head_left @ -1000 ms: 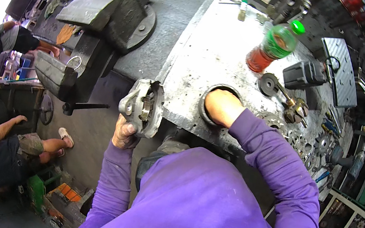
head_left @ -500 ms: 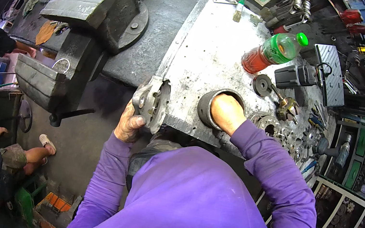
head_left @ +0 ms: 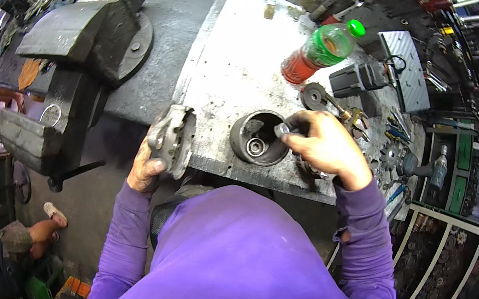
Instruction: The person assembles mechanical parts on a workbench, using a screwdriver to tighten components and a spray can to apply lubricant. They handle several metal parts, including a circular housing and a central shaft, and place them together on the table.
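Though clasped in the left hand (head_left: 145,170), thumb in front, unattached to the round metal cup (head_left: 240,140): hollow metal casting (head_left: 170,137), at the near left corner of the bench (head_left: 219,82), open side facing right. Cup: standing on the bench, open at top, ring (head_left: 256,147) visible at the bottom. Pinched between thumb and forefinger of the right hand (head_left: 326,146), over the cup's rim, contact unclear: small grey metal piece (head_left: 282,130). Judged part-way: ring inside, small piece out, casting apart.
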The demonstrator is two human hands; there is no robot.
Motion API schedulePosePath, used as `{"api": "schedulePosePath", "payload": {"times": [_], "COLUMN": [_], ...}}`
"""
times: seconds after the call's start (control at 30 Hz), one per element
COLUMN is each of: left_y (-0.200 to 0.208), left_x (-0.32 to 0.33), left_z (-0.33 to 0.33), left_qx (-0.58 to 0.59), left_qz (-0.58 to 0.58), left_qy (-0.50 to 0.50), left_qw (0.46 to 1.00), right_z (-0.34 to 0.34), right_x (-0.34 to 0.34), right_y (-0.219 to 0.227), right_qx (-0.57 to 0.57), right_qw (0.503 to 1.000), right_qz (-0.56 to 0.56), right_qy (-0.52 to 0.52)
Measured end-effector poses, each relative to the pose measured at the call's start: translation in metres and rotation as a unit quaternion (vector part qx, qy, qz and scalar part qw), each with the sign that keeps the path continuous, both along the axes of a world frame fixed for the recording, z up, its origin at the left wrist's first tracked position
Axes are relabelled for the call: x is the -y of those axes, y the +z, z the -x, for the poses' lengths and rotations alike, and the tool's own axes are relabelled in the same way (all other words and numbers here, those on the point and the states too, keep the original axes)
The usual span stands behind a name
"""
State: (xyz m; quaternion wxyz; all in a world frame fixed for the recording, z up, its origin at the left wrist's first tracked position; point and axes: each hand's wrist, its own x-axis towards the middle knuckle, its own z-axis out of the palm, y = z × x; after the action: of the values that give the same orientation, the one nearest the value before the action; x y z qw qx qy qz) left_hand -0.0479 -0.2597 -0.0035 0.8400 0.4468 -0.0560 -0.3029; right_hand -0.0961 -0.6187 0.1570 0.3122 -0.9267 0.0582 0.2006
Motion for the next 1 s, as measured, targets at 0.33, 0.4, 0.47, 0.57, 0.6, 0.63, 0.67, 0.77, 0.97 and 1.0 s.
{"api": "schedulePosePath", "payload": {"times": [0.33, 0.4, 0.47, 0.57, 0.6, 0.63, 0.67, 0.77, 0.97, 1.0], "left_y": [-0.043, -0.043, -0.041, -0.037, -0.037, -0.037, -0.039, -0.045, -0.044, -0.041], "left_x": [-0.019, -0.018, -0.016, -0.009, -0.008, -0.007, -0.006, -0.005, -0.004, -0.004], "left_z": [-0.023, -0.035, -0.041, -0.048, -0.049, -0.049, -0.050, -0.046, -0.035, -0.032], "left_qx": [0.012, 0.022, 0.014, 0.019, -0.002, 0.012, -0.002, 0.003, 0.013, 0.015], "left_qz": [0.057, 0.093, 0.067, 0.067, 0.069, 0.077, 0.091, 0.072, 0.058, 0.046], "left_qy": [-0.077, -0.121, -0.107, -0.126, -0.129, -0.153, -0.164, -0.157, -0.123, -0.113], "left_qw": [0.995, 0.988, 0.992, 0.990, 0.989, 0.985, 0.982, 0.985, 0.991, 0.992], "right_z": [-0.010, -0.021, -0.028, -0.036, -0.036, -0.034, -0.035, -0.035, -0.060, -0.061], "right_x": [-0.047, -0.068, -0.076, -0.077, -0.077, -0.076, -0.077, -0.082, -0.091, -0.091], "right_y": [-0.072, -0.084, -0.092, -0.102, -0.108, -0.114, -0.122, -0.150, -0.206, -0.212], "right_qx": [0.062, 0.057, 0.040, 0.022, 0.021, 0.031, 0.015, -0.004, -0.091, -0.088], "right_qw": [0.995, 0.980, 0.988, 0.980, 0.980, 0.975, 0.977, 0.974, 0.970, 0.972], "right_qz": [0.072, 0.183, 0.141, 0.171, 0.168, 0.177, 0.177, 0.194, 0.206, 0.199], "right_qy": [0.018, 0.044, 0.039, 0.096, 0.108, 0.128, 0.121, 0.119, 0.088, 0.085]}}
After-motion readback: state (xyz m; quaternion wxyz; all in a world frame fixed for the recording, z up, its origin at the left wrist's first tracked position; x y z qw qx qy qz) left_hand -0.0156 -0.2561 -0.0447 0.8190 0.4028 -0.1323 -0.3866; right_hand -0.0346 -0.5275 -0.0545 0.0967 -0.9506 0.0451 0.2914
